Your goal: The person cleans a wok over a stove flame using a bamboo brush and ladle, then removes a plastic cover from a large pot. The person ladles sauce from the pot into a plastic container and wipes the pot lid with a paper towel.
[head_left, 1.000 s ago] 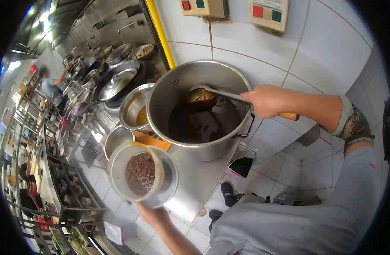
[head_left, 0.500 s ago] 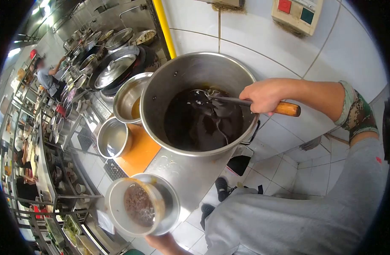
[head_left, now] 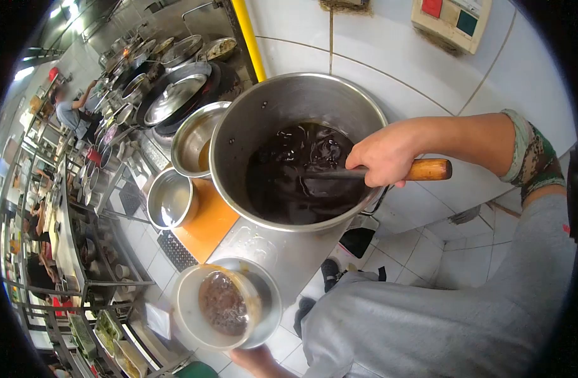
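Note:
My right hand [head_left: 385,154] is closed around a ladle with a wooden handle [head_left: 429,169] and a metal shaft. Its head is hidden under dark liquid [head_left: 283,183] in a large steel stockpot [head_left: 301,85]. At the bottom, my left hand [head_left: 254,359] grips the near edge of a white plastic tub [head_left: 191,315] and a steel bowl [head_left: 273,309] around or behind it; the fingers are partly hidden. The tub is tilted and contains brownish, wet-looking food with a glossy surface. It is apart from the stockpot, to its lower left.
Two steel bowls [head_left: 187,135] [head_left: 169,198] stand left of the stockpot, one touching an orange board [head_left: 207,220]. Lidded woks [head_left: 175,101] fill the stove behind. A tiled wall [head_left: 390,63] rises beyond the pot. Another person [head_left: 71,113] stands at far left.
The ladle's head has gone from near the surface on the far side to beneath the liquid, its shaft lower. My left hand and the tub have shifted slightly right in view.

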{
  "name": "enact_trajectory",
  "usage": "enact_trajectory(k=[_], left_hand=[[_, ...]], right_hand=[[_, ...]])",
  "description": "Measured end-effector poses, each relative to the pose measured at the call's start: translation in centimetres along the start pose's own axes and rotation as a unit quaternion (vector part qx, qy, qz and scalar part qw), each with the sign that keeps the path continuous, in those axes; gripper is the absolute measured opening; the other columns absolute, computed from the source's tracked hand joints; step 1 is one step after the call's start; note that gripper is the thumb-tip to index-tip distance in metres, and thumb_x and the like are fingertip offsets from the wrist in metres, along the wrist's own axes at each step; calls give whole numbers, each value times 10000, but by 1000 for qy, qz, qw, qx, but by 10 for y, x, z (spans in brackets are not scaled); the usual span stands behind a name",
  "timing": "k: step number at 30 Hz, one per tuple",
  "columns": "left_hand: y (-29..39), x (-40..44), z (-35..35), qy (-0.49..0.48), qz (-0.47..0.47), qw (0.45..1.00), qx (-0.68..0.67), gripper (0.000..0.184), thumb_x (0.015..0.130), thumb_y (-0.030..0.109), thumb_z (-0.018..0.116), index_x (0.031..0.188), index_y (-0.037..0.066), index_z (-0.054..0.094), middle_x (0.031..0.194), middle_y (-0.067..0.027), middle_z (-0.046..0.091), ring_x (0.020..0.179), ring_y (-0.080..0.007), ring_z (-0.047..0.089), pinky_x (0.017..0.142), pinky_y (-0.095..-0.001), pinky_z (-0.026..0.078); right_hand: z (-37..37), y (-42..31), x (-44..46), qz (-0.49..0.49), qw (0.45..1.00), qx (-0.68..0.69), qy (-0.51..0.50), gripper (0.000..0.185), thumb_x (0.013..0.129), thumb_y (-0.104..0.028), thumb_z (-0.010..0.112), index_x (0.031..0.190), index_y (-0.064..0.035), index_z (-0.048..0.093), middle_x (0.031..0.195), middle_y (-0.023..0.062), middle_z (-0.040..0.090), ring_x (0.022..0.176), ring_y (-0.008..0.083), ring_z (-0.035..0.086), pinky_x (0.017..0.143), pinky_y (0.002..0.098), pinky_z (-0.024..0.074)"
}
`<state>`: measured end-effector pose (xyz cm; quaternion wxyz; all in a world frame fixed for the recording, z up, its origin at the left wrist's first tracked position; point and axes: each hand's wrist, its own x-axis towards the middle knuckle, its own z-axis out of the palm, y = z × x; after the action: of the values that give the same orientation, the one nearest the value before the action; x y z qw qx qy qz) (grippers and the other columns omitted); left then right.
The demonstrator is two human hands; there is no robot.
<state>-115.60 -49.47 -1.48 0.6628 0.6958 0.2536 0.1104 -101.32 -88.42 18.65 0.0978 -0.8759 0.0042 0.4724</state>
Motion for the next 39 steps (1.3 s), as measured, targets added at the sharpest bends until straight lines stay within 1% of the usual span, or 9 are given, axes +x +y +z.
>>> enact_trajectory(k=[8, 12, 19, 21, 25, 27, 30, 37, 39], left_hand=[[4, -5, 10, 15, -36, 994, -101, 363, 764, 133, 653, 1095, -6, 597, 1073, -151, 618, 990, -275, 596, 846, -388, 467], [9, -5, 14, 33, -60, 974, -217, 326, 698, 45, 730, 1009, -8, 649, 984, -151, 665, 910, -272, 635, 789, -365, 482], [12, 0, 17, 49, -56, 974, -214, 325, 709, 35, 728, 1020, -12, 643, 1001, -145, 659, 926, -263, 630, 806, -356, 477], [12, 1, 11, -45, 31, 998, -8, 510, 914, 307, 492, 1321, 4, 440, 1271, -144, 509, 1169, -282, 499, 975, -443, 422], [29, 2, 22, -39, 7, 999, -5, 508, 916, 311, 495, 1319, 6, 443, 1277, -146, 503, 1174, -282, 494, 978, -448, 418], [31, 6, 22, -51, -91, 960, -261, 503, 921, 311, 494, 1319, 9, 443, 1282, -146, 497, 1173, -282, 490, 979, -453, 415], [24, 14, 21, -68, 8, 996, -58, 495, 925, 306, 492, 1322, 15, 439, 1274, -145, 500, 1174, -280, 484, 983, -453, 407], [16, 41, 25, -123, -7, 982, -145, 483, 942, 325, 479, 1314, 18, 441, 1259, -133, 504, 1178, -266, 475, 986, -437, 399], [14, 48, 26, -132, 17, 989, -67, 478, 948, 327, 483, 1310, 17, 443, 1263, -130, 500, 1179, -261, 475, 988, -425, 401]], right_hand=[[17, 22, 22, -48, 924, 377, -39, 556, 840, -84, 526, 1354, 43, 359, 725, 51, 538, 504, 126, 500, 459, 294, 420], [20, 36, 13, -54, 899, 431, -47, 556, 853, -81, 533, 1365, 30, 346, 727, 42, 540, 501, 105, 489, 430, 276, 395], [33, 56, -23, -114, 833, 538, -63, 476, 880, -92, 508, 1319, 26, 369, 720, 17, 512, 478, 67, 461, 396, 222, 368], [42, 55, -32, -134, 815, 560, -65, 443, 888, -88, 500, 1293, 32, 369, 713, 9, 509, 485, 60, 466, 390, 218, 374], [63, 56, -37, -148, 757, 634, -56, 465, 912, -98, 479, 1334, 35, 337, 720, 25, 506, 474, 57, 459, 365, 224, 372], [74, 55, -37, -146, 729, 667, -54, 478, 915, -94, 470, 1354, 31, 328, 715, 35, 507, 457, 63, 454, 350, 231, 366], [86, 53, -39, -184, 684, 703, -68, 491, 920, -86, 458, 1368, 33, 295, 714, 36, 499, 455, 65, 453, 347, 231, 373], [112, 36, -44, -245, 599, 760, -64, 458, 931, -106, 450, 1334, 55, 303, 742, 45, 505, 481, 59, 463, 366, 227, 400], [118, 29, -46, -258, 582, 768, -64, 441, 929, -104, 450, 1319, 56, 319, 735, 46, 504, 477, 59, 461, 363, 224, 401]])
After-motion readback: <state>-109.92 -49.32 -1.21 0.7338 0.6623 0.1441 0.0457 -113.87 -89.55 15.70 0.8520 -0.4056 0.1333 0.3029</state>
